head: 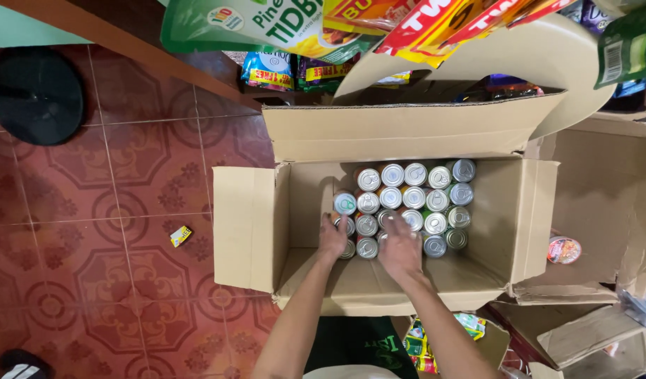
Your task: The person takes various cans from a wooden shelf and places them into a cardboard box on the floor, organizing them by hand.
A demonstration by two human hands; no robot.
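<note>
Fingers of left hand [333, 240] curled down over cans at near-left corner of the block, apparently closing on one can [349, 247]; grip itself hidden under the hand, so cannot tell whether clamped. Fingers of right hand [400, 249] spread loose across can tops in the near row, resting, not gripping.

Cans [414, 198]: upright, packed touching in rows against the far wall of open cardboard box [245, 231] on tiled floor [91, 231]. Near part of box bottom bare.

Handling, judged: rigid metal, smooth sides, likely slippery; full cans, so moderately heavy singly, heavy as a group. Not fragile, dentable if dropped. Best hold: around the body from above at a block edge, where sides are exposed. Interior cans too tightly packed for side access.
</note>
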